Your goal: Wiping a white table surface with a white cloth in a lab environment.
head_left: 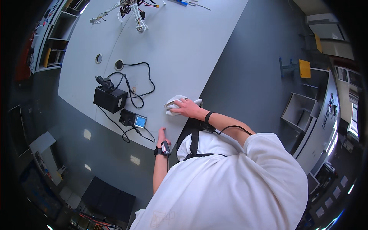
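A crumpled white cloth point(170, 105) lies on the white table, close to its right edge. My right hand point(188, 107) presses down on it, with the fingers curled over the fabric. At the near edge of the tabletop rests my left hand point(163, 136), its fingers stretched out and nothing held in them. Just beyond the left hand is a small black device with a lit blue screen point(140, 122), its cable trailing toward the table edge. Both wrists carry black straps with small wired units.
A black box point(110, 99) sits at the table's left, with looped black cables point(149, 78) running to a round cable hole point(119, 64). At the far end stands a white-armed drone frame point(138, 19). Grey floor borders the table; an open shelf unit point(299, 111) is off to the right.
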`<control>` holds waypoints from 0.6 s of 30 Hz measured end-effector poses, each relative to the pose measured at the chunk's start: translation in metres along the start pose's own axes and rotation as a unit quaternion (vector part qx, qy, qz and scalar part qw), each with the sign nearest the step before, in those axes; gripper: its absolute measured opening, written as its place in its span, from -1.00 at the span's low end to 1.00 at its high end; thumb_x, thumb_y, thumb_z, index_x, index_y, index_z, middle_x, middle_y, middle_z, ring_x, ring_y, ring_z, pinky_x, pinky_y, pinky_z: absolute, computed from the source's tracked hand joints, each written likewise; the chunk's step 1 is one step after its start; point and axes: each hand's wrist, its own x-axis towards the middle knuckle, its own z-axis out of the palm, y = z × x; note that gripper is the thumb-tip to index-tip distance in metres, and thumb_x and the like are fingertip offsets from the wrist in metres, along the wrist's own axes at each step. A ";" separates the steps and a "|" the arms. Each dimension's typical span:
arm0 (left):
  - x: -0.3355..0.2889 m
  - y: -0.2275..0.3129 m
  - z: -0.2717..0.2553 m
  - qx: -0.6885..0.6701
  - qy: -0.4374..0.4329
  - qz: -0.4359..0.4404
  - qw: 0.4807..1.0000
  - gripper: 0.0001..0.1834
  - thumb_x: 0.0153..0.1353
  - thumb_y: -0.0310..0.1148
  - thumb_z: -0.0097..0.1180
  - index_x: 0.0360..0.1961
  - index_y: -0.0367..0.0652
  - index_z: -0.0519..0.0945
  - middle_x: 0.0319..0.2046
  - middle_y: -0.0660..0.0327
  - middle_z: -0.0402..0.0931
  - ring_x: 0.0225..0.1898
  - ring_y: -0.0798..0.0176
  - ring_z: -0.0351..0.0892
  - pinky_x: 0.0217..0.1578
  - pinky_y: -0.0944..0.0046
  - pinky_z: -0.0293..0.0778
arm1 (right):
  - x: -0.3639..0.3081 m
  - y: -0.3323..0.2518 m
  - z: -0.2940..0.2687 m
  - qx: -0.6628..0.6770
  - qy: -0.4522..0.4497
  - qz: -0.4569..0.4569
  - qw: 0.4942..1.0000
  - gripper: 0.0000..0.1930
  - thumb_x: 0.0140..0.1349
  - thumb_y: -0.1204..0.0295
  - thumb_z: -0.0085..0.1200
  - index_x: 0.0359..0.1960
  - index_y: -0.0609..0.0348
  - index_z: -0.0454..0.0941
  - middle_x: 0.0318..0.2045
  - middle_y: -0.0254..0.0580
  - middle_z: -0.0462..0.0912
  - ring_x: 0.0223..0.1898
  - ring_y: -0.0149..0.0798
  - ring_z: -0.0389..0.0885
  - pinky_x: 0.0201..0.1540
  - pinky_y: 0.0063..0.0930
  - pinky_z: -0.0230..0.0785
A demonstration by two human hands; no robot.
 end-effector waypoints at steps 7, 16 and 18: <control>-0.003 0.030 -0.002 -0.113 0.000 -0.102 0.988 -0.59 -0.05 0.02 -0.03 -0.30 -0.05 0.29 -0.47 0.04 0.24 -0.48 0.17 0.28 -0.50 0.22 0.25 | -0.004 0.099 -0.042 -0.068 0.065 0.157 0.983 -0.54 -0.07 0.45 0.15 -0.07 -0.30 0.44 -0.16 -0.20 0.37 -0.24 -0.11 0.53 -0.24 -0.28 0.48; -0.016 0.048 0.015 -0.111 0.122 -0.192 0.967 -0.50 -0.20 0.06 0.02 -0.46 -0.23 0.46 -0.59 0.12 0.40 -0.63 0.24 0.36 -0.64 0.21 0.25 | -0.005 0.214 -0.114 -0.112 0.110 0.266 0.951 -0.57 -0.04 0.34 0.21 -0.09 -0.34 0.40 -0.19 -0.23 0.33 -0.21 -0.13 0.55 -0.29 -0.30 0.55; -0.007 0.050 0.022 -0.188 0.209 -0.364 0.888 -0.37 -0.21 0.00 0.07 -0.23 -0.35 0.40 -0.46 0.08 0.47 -0.53 0.19 0.44 -0.50 0.16 0.39 | -0.006 0.240 -0.125 -0.126 0.136 0.291 0.938 -0.56 -0.03 0.32 0.21 -0.07 -0.37 0.38 -0.17 -0.24 0.32 -0.20 -0.13 0.54 -0.30 -0.30 0.56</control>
